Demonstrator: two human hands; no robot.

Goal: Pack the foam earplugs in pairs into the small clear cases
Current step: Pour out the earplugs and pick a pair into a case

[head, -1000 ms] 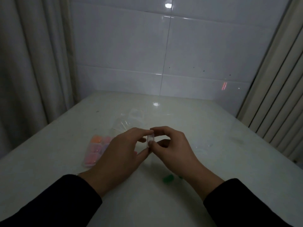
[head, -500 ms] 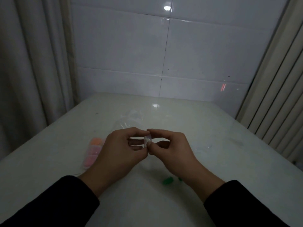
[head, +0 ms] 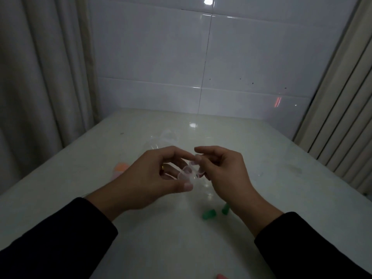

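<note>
1. Here, your left hand (head: 153,178) and right hand (head: 223,172) pinch one small clear case (head: 190,173), hinged open, above the white table (head: 281,198).
2. It looks light, stiff and slippery; grip its rims.
3. Two green foam earplugs (head: 209,214), soft and squashy, lie under your right wrist.

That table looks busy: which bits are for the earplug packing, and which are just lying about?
For the job:
clear case, held by both hands
green earplugs
orange and pink earplugs
pink earplug
clear plastic bag, perhaps

Lying about:
curtain
tiled wall
</note>
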